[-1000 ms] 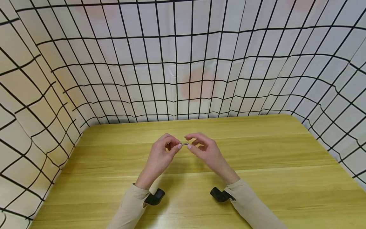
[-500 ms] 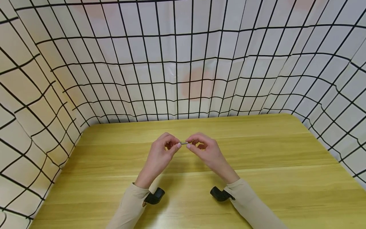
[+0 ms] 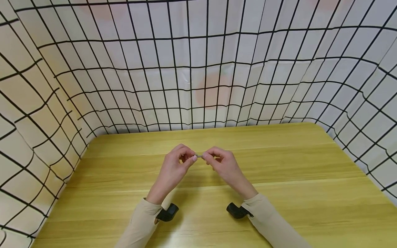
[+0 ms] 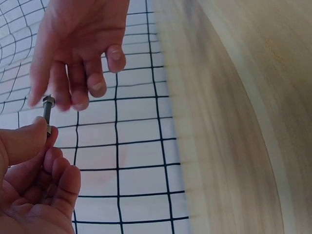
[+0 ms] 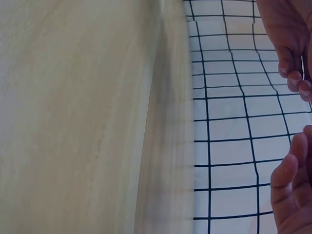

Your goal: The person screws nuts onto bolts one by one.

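Between the two hands, over the middle of the table, a small grey metal bolt (image 3: 199, 156) lies level in the head view. My left hand (image 3: 175, 166) pinches its left end between thumb and index finger. My right hand (image 3: 225, 164) has thumb and index finger together at its other end. In the left wrist view the bolt (image 4: 47, 113) shows a hexagonal end towards the right hand (image 4: 80, 46), and a second collar-like piece peeks out beside the left hand's thumb (image 4: 29, 141). Both hands appear at the edge of the right wrist view, where the bolt is out of sight.
A wood-grain table (image 3: 279, 199) spreads under both hands. White sheeting with a black grid (image 3: 173, 79) stands along its back and sides. Black wrist cameras sit at both sleeves, the left one (image 3: 168, 212) and the right one (image 3: 237, 210).
A second ago the right index finger was lifted off the bolt with the thumb near its end; now thumb and index finger have come together there. The left hand has held still.
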`<state>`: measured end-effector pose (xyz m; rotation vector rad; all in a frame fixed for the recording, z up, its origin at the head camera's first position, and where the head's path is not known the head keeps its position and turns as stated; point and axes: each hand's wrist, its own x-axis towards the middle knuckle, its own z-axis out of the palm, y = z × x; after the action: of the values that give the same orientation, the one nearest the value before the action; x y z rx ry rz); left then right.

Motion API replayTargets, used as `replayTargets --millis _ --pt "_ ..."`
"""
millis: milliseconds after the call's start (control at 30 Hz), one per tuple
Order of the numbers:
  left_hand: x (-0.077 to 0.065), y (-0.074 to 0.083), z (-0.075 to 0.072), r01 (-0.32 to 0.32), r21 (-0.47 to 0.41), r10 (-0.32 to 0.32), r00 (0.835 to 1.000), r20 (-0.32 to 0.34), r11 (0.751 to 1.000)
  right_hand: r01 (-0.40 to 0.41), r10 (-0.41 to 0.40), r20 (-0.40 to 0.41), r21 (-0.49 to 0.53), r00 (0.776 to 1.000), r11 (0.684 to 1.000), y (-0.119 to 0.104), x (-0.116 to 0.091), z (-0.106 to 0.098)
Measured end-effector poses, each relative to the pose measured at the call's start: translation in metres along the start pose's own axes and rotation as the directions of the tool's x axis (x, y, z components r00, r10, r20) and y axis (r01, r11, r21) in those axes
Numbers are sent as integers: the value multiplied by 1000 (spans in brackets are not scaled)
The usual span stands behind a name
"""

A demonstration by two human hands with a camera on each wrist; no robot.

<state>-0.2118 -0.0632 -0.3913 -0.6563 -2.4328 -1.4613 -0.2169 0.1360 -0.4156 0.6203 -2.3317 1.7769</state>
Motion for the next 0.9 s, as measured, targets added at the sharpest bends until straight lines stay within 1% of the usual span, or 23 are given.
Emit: replayTargets --millis 67,167,267,367,467,533,667,833,900 --pt "0 0 0 4 -1 -4 1000 -4 1000 -6 6 8 7 1000 1000 -1 1 -1" --pt "1 0 -1 13 -3 -13 1000 -9 1000 5 -5 25 13 1000 1000 -8 0 -2" --pt "1 0 -1 17 -8 -17 1000 -10 1000 47 -46 36 -8 998 999 -19 -2 -3" --pt "1 0 -2 20 -14 -20 1000 -8 1000 97 -96 28 -46 995 994 -32 -4 -3" --pt "1 0 -2 29 -13 -29 1000 -6 1000 138 -137 19 -60 990 989 -36 -4 -2" --pt "1 0 -2 30 -7 -30 1000 -6 1000 150 -149 13 -60 989 987 -38 -4 -1" --pt "1 0 -2 28 3 -28 1000 -4 1000 134 -134 2 -56 991 989 -38 -5 0" --pt "1 0 -2 21 -3 -21 1000 -8 1000 74 -74 -9 -56 997 996 -34 -4 1" --pt "0 0 -2 17 -9 -17 1000 -8 1000 48 -49 -9 -41 999 998 -28 -4 1"
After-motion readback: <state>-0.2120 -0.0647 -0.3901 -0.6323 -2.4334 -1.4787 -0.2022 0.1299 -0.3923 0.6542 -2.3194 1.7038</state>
